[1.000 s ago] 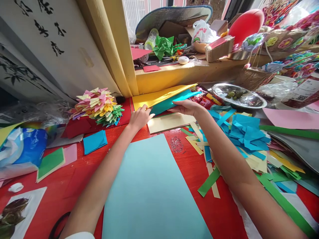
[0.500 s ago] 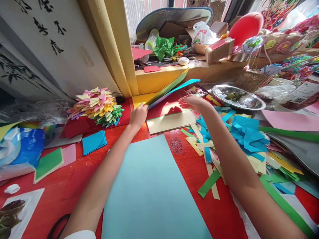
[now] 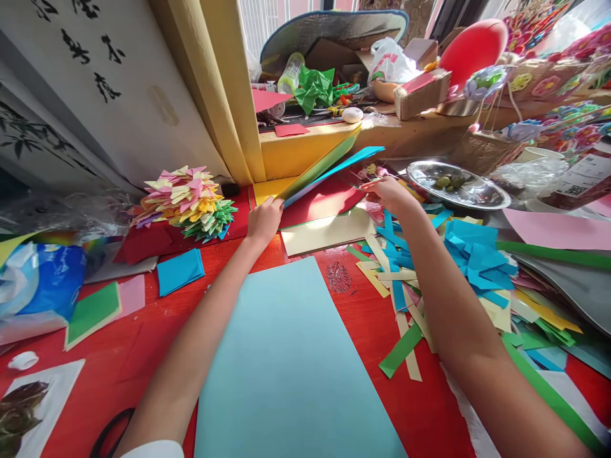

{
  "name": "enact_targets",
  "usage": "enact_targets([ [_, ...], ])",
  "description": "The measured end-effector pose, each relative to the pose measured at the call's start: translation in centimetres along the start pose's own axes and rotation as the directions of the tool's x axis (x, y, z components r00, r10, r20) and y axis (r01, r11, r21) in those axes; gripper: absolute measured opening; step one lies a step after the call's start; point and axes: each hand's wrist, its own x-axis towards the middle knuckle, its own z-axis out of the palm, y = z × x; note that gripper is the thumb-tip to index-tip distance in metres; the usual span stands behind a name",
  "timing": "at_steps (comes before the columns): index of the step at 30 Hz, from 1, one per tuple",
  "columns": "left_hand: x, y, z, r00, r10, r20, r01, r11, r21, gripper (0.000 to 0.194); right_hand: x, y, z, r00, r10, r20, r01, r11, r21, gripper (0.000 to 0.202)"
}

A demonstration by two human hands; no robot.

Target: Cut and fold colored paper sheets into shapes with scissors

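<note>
My left hand (image 3: 265, 221) is closed on the lower left edge of folded-up coloured paper, a yellow-green sheet (image 3: 324, 166) and a blue sheet (image 3: 356, 158), both tilted up to the right. Below them lies red paper (image 3: 329, 197). Beyond its right end is my right hand (image 3: 389, 194), its fingers drawn together; what they hold, if anything, I cannot make out. A cream strip (image 3: 329, 233) lies just in front of the sheets. Closer to me, a large pale blue sheet (image 3: 296, 362) rests between my forearms.
Cut paper strips (image 3: 401, 356) and blue scraps (image 3: 477, 254) are heaped on the right. A metal dish (image 3: 491, 198) with green fruit stands behind them. To the left are a folded-paper model (image 3: 184, 200), blue paper squares (image 3: 180, 273) and a blue plastic package (image 3: 48, 286).
My right hand has shifted slightly right and down, and its fingers have come together. My left hand still holds the raised sheets in the same spot.
</note>
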Motion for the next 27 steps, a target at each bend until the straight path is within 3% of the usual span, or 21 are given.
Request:
enact_targets([
  [5, -0.1, 0.0, -0.1, 1.0, 0.002, 0.006, -0.002, 1.0, -0.018, 0.035, -1.0, -1.0, 0.9, 0.994, 0.093, 0.053, -0.102, 0.976, 0.191, 0.018],
  [8, 0.0, 0.0, -0.2, 1.0, 0.002, 0.013, -0.002, 1.0, -0.03, 0.035, -1.4, -0.7, 2.1, 0.991, 0.102, 0.09, -0.123, 0.953, 0.277, 0.004],
  [12, 0.3, -0.2, -0.1, 0.999, -0.003, 0.035, 0.005, 0.999, -0.041, 0.036, -1.5, -0.6, 3.4, 0.998, 0.064, 0.014, -0.065, 0.937, 0.343, 0.019],
  [16, 0.7, -0.6, -0.2, 0.999, -0.014, 0.044, 0.016, 0.999, -0.047, 0.038, -2.0, -2.7, 3.7, 0.997, -0.043, -0.059, 0.061, 0.934, 0.352, 0.023],
  [20, 0.8, -0.8, -0.2, 0.999, -0.018, 0.037, 0.02, 0.998, -0.06, 0.038, -3.2, -6.0, 2.6, 0.981, -0.148, -0.121, 0.18, 0.931, 0.318, 0.021],
  [22, 0.9, -0.9, -0.3, 0.999, -0.02, 0.033, 0.023, 0.997, -0.07, 0.038, -4.0, -7.0, 1.3, 0.981, -0.15, -0.122, 0.178, 0.947, 0.268, 0.019],
  [27, 1.2, -1.2, -0.5, 0.999, -0.024, 0.026, 0.026, 0.996, -0.09, 0.036, -4.6, -6.0, -2.5, 0.992, 0.08, 0.101, -0.091, 0.99, 0.107, 0.007],
])
